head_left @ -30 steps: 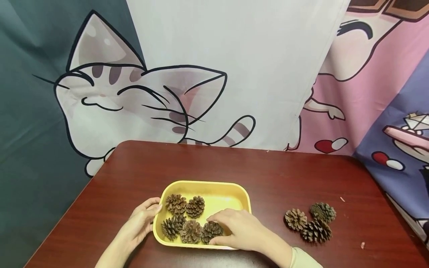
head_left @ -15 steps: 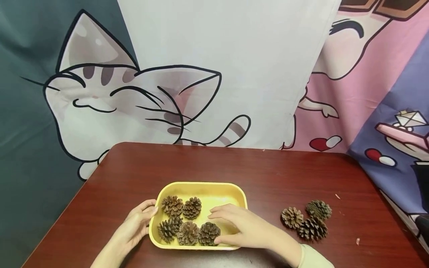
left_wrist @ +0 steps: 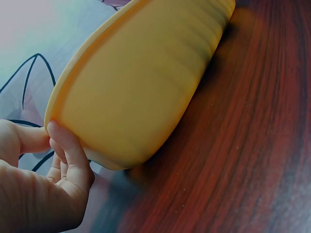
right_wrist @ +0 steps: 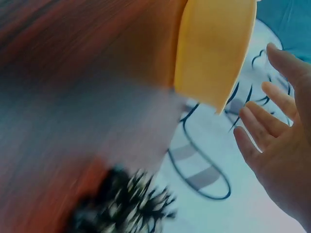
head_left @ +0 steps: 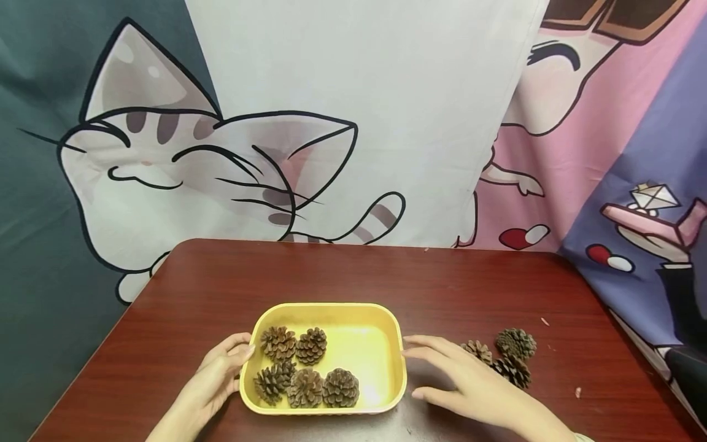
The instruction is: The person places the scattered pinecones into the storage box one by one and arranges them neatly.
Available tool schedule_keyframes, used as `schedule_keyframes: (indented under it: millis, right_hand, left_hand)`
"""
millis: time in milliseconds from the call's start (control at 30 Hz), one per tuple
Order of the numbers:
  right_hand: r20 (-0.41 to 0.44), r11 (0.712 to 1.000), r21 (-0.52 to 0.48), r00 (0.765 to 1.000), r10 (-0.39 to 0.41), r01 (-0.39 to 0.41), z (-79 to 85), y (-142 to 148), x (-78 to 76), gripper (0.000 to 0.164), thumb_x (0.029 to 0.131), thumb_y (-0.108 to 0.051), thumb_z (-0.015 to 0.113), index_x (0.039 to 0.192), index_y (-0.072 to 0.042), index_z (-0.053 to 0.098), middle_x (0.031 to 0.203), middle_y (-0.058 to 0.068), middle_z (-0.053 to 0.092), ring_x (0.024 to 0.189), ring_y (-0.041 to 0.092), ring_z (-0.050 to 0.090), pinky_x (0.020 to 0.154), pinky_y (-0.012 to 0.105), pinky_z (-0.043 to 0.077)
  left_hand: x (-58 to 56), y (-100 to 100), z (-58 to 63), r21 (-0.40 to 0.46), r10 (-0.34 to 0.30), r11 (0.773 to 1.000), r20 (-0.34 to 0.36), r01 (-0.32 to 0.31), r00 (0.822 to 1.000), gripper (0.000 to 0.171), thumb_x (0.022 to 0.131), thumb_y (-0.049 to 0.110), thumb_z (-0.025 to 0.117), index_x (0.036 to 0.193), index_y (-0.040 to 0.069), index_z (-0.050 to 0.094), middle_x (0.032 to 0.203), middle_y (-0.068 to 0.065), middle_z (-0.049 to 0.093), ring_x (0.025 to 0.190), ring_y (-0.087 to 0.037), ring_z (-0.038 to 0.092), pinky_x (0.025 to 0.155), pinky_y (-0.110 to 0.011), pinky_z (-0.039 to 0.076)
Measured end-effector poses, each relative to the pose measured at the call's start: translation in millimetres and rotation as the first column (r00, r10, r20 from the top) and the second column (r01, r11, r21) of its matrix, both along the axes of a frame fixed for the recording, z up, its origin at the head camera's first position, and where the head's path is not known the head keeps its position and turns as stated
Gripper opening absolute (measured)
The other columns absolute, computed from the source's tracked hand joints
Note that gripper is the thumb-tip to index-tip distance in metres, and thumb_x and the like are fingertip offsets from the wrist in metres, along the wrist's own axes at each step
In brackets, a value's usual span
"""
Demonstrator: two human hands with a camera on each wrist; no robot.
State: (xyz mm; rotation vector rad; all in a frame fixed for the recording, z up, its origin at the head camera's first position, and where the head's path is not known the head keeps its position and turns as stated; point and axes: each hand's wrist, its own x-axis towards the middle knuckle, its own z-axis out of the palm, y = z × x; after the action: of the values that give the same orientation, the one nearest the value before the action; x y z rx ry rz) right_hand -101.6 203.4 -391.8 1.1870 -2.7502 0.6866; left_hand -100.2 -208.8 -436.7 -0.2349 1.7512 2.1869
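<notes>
A yellow plastic box (head_left: 381,356) stands on the table with several brown pine cones (head_left: 340,388) along its left side and front. My left hand (head_left: 212,374) pinches the box's left rim between thumb and fingers; the left wrist view shows this grip at the rim (left_wrist: 73,73). Just beyond the right wall, my right hand (head_left: 464,380) hovers with fingers spread and nothing held. In the right wrist view, the right hand (right_wrist: 277,116) is apart from the box. Three loose pine cones (head_left: 515,344) lie behind and right of it, one partly hidden by the hand.
The dark red wooden table (head_left: 331,270) reaches back to a cartoon-printed cloth (head_left: 386,123). Small pale scraps (head_left: 577,392) lie on the table's right side.
My right hand has let go of a pine cone at the box's front and moved right, out of the box toward the loose cones. My left hand keeps its grip on the rim.
</notes>
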Motion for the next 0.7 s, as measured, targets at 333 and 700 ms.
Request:
schedule_keyframes:
  millis: [333,700]
  right_hand:
    - [-0.252,0.987,-0.051,0.955,-0.158,0.150,-10.2,35,-7.8,0.054,0.075,-0.027,0.078,0.124,-0.029,0.055,0.125,-0.008,0.055,0.111,0.012,0.054,0.093,0.020,0.037]
    - [-0.339,0.947,0.067,0.900,-0.273,0.313,-22.0,69,-14.4,0.060,0.064,-0.035,0.082,0.118,-0.019,0.061,0.116,-0.002,0.061,0.106,0.015,0.057,0.083,0.040,0.046]
  left_hand:
    - [-2.0,-5,-0.2,-0.067,0.013,0.998,0.056,-0.010,0.998,0.024,0.095,0.022,0.053,0.112,0.012,0.040,0.090,0.004,0.058,0.085,-0.014,0.060,0.066,-0.034,0.052]
    - [-8.7,-7,-5.0,-0.029,-0.042,0.999,0.087,0.044,0.995,0.019,0.097,0.020,0.050,0.112,0.014,0.040,0.095,0.002,0.058,0.088,-0.017,0.060,0.067,-0.035,0.052]
